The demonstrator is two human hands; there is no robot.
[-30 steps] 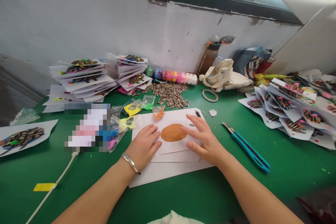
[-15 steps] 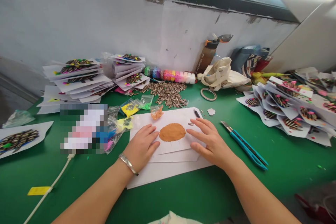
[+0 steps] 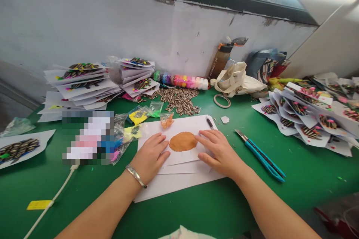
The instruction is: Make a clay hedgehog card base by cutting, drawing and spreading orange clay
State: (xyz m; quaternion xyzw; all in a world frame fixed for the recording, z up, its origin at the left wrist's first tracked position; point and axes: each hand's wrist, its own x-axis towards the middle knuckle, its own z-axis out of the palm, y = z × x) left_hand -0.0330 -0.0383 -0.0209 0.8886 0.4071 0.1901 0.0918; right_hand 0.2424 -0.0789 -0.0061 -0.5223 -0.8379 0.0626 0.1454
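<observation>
A flat orange oval of clay [image 3: 183, 142] lies on white paper [image 3: 171, 186] in front of me. My left hand [image 3: 153, 155] rests on the paper with fingers stretched out, its fingertips at the oval's left edge. On the other side, my right hand [image 3: 218, 153] has its fingers apart, and the fingertips reach the oval's right edge. Neither hand holds anything. Just beyond the oval sits a small bag with orange clay [image 3: 167, 120]. A dark pen [image 3: 209, 122] lies at the paper's upper right, partly behind my right hand.
Striped sunflower seeds [image 3: 182, 101] are heaped behind the paper. A blue utility knife [image 3: 263, 158] lies to the right, near a tape roll [image 3: 222, 101]. Bags of yellow clay [image 3: 138, 115] are on the left. Stacks of decorated sheets [image 3: 81, 86] flank the green table [image 3: 179, 213].
My right hand has shifted slightly left, its fingertips now at the clay's right edge. My left hand stays in nearly the same place.
</observation>
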